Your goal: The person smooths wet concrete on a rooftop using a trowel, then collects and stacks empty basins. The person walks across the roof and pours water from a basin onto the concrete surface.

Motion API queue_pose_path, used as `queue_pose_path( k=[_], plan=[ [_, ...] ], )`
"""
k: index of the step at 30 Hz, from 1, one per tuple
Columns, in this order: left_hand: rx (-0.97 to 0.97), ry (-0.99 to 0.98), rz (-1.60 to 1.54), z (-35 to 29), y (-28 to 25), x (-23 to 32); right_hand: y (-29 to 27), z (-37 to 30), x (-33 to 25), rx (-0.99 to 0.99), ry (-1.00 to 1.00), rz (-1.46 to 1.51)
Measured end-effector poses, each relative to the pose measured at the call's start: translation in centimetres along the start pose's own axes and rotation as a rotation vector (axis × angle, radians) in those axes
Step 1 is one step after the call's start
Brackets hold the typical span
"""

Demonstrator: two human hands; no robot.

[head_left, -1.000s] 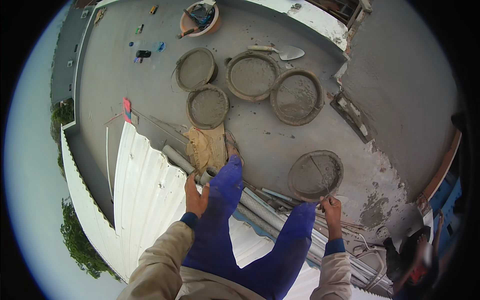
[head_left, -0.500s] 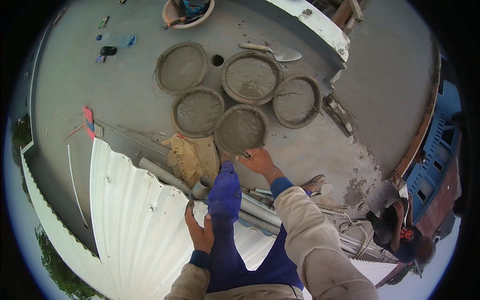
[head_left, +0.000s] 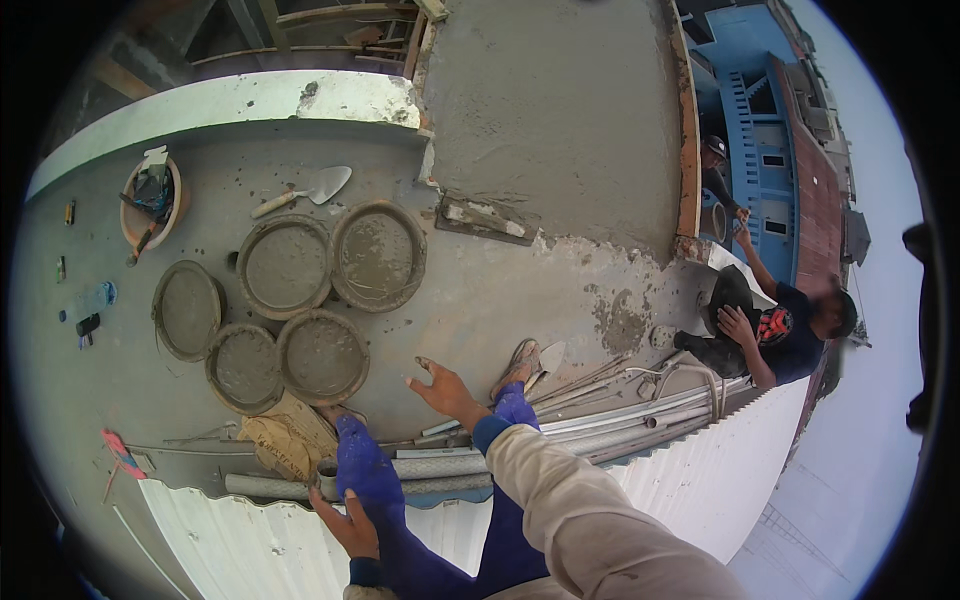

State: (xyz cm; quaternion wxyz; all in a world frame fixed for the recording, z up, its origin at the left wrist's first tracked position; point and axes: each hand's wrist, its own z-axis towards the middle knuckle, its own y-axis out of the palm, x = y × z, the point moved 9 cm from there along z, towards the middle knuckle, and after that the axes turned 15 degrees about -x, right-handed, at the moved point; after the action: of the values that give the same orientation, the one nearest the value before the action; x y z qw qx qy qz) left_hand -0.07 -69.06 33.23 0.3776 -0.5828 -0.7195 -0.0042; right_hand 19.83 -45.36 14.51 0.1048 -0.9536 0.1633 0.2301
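The right hand (head_left: 440,388) is stretched out palm-down over the grey floor (head_left: 480,300), thumb and fingers spread well apart, with nothing in its grip. The nearest mortar tub (head_left: 324,355), round and filled with wet grey mortar, sits to the left of that hand and slightly farther out, clear of the fingers. It stands rim to rim with the lower-left mortar tub (head_left: 244,368). Three more filled tubs stand just beyond: the left one (head_left: 188,311), the middle one (head_left: 284,266) and the right one (head_left: 379,255), the last two side by side.

The left hand (head_left: 347,525) is lower down beside the blue-trousered leg (head_left: 370,480), its thumb parted from the fingers and no object visible in it. Its fingertips are near the open end of a grey pipe (head_left: 327,467) (whether they touch it, I cannot tell). A torn brown paper sack (head_left: 290,435) lies between that pipe and the tubs.

Past the tubs lies a pointed trowel (head_left: 325,187) with a wooden handle. At the right, a co-worker in dark clothes (head_left: 790,330) sits near the corrugated sheet (head_left: 715,450).
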Motion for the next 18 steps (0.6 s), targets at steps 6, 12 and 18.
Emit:
queue_pose_path(
  k=[6,12,18],
  plan=[
    [-0.255,0.027,0.247,-0.7,11.7,6.1,-19.8,-8.6,19.6,0.439,0.16,0.147],
    [-0.422,0.169,0.44,-2.0,25.3,11.0,-45.4,-20.7,34.5,1.027,-0.08,0.598],
    [-0.537,0.19,0.553,-2.9,35.3,12.9,-68.9,-32.8,39.3,1.32,-0.37,0.81]
  ],
)
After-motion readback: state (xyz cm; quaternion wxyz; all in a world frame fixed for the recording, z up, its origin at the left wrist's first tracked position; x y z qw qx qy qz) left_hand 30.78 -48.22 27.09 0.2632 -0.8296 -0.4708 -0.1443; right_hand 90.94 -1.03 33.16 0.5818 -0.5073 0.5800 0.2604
